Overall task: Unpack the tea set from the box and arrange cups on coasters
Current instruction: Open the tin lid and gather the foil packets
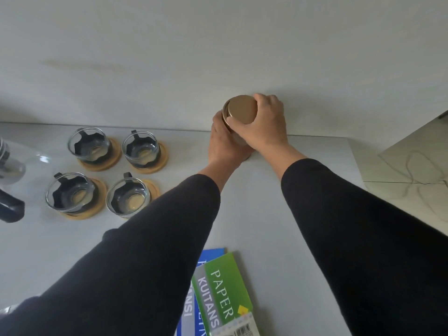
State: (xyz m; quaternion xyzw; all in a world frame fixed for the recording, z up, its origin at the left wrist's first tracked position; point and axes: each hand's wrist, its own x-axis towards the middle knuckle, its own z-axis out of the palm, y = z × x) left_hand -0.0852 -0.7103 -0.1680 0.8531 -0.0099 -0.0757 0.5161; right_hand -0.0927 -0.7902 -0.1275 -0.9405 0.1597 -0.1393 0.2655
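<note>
Several glass cups with black holders stand on round wooden coasters at the left of the table, one being the back left cup (pixel 89 144) on its coaster (pixel 114 156). A jar with a gold metal lid (pixel 240 109) stands against the back wall. My left hand (pixel 224 141) wraps the jar's body from the left. My right hand (pixel 264 124) grips the lid from the right. Most of the jar's body is hidden by both hands.
A glass teapot (pixel 21 166) with a black handle (pixel 11 209) sits at the far left edge. Green and blue booklets (pixel 223 294) lie at the near edge of the grey table (pixel 266 214). A tiled floor with a cable (pixel 412 166) shows at right.
</note>
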